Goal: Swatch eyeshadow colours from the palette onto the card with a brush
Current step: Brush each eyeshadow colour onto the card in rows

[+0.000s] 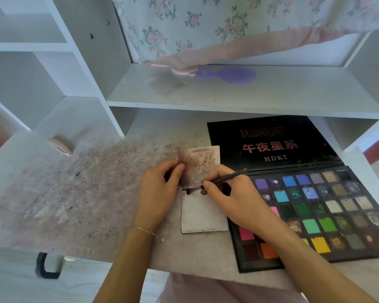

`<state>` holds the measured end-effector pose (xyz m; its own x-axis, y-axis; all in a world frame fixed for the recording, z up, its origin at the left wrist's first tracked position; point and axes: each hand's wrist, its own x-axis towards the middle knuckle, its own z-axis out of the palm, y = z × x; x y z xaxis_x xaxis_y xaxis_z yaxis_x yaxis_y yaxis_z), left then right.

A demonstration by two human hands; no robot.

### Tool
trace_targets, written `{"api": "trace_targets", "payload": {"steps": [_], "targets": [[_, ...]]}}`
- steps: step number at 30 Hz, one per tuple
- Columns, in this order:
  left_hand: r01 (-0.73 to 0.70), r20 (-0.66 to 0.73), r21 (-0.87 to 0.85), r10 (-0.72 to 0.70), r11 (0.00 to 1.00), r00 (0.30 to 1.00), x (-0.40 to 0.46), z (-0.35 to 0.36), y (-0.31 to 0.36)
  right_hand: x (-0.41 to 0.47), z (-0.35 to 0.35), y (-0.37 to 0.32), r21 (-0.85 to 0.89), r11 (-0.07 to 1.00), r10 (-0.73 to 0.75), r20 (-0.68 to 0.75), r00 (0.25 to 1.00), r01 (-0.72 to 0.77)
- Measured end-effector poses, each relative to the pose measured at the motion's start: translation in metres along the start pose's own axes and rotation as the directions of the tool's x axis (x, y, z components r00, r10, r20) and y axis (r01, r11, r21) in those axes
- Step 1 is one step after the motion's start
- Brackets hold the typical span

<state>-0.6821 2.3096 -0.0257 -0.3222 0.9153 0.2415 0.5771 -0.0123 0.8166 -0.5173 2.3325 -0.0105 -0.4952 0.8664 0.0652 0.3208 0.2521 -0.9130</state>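
Observation:
An open black eyeshadow palette (328, 217) with many coloured pans lies at the right, its lid flat behind it. A small folded white card (204, 215) lies just left of the palette; its upper flap (198, 165) is stained purple-brown. My left hand (160, 191) pinches the upper flap's left edge. My right hand (230, 195) grips a thin dark brush (225, 177). The brush tip touches the card's top left corner, where a dark smudge shows.
The desk top (85, 189) is dusted with purple-brown powder. A pink clip (60, 145) lies at the back left. On the shelf above rest a purple hairbrush (228, 75) and floral cloth (228, 25). White shelf dividers stand at the left.

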Motion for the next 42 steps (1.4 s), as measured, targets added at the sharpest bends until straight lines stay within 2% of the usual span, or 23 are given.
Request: {"api": "trace_targets", "payload": {"steps": [14, 23, 30, 36, 42], "targets": [[0.003, 0.004, 0.014, -0.003, 1.0, 1.0, 0.0, -0.001, 0.001, -0.002, -0.001, 0.001, 0.015, 1.0, -0.004, 0.047, 0.999, 0.003], [0.014, -0.008, 0.008, -0.014, 1.0, 1.0, 0.0, 0.0, 0.0, 0.0, -0.003, 0.001, 0.129, 0.991, -0.016, -0.026, 1.0, 0.019], [0.053, 0.005, -0.039, -0.053, 0.998, 0.999, 0.0, -0.001, 0.002, -0.003, -0.017, -0.009, 0.33, 0.937, -0.063, -0.171, 0.983, 0.118], [0.051, -0.002, -0.028, -0.051, 0.998, 0.999, -0.001, -0.001, 0.003, -0.019, -0.047, 0.002, 0.23, 0.969, -0.014, -0.331, 0.943, 0.095], [0.052, 0.001, -0.023, -0.052, 0.998, 0.999, -0.002, -0.001, 0.004, -0.037, -0.078, 0.015, 0.142, 0.99, 0.071, -0.451, 0.89, -0.007]]}}
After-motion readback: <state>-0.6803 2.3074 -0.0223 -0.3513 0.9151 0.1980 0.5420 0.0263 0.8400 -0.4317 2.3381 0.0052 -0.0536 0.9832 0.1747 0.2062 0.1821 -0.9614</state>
